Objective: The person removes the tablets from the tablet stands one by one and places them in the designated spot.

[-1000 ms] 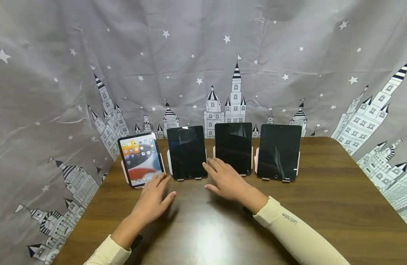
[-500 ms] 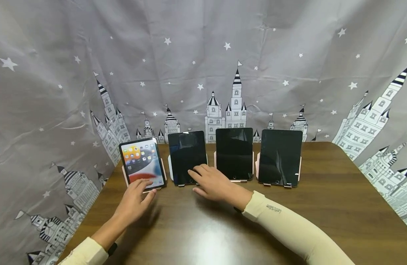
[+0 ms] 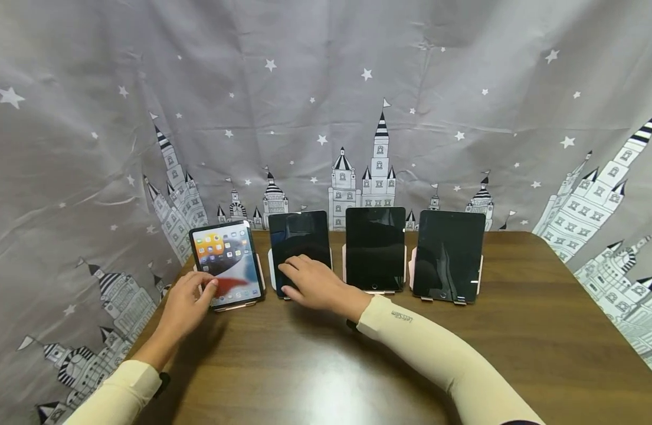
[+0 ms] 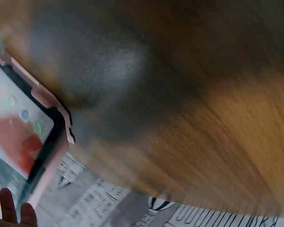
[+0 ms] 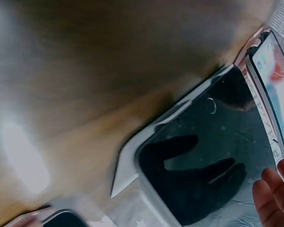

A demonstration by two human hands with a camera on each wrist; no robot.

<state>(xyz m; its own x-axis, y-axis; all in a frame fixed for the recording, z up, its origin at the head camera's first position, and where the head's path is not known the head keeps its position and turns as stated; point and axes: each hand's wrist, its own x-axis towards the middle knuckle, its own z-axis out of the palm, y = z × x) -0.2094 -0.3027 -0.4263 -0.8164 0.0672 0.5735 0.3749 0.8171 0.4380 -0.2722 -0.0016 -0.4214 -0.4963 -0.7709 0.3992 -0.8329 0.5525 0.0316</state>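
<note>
My left hand [image 3: 183, 304] is at the left edge of the tablet with a lit screen [image 3: 229, 251], its thumb over the lower left of the display. Colourful app icons show on that screen. In the left wrist view its fingertips [image 4: 8, 208] appear beside the tablet's pink stand [image 4: 54, 165]. My right hand [image 3: 316, 285] hovers before a dark-screened tablet [image 3: 299, 236], covering its lower right part. The right wrist view has loosely extended fingers [image 5: 270, 196] and a hand's dark reflection on the glass. Neither hand grips anything.
Further right, another dark tablet [image 3: 375, 248] and a fourth at the end [image 3: 449, 254] lean on pink stands. All are in a row on the brown wooden table [image 3: 527, 307]. Behind hangs a grey curtain [image 3: 304, 71] with castles and stars.
My left hand has moved left, from the lit tablet's lower right corner to its left edge. My right hand has shifted left, from between the two middle tablets to the second tablet.
</note>
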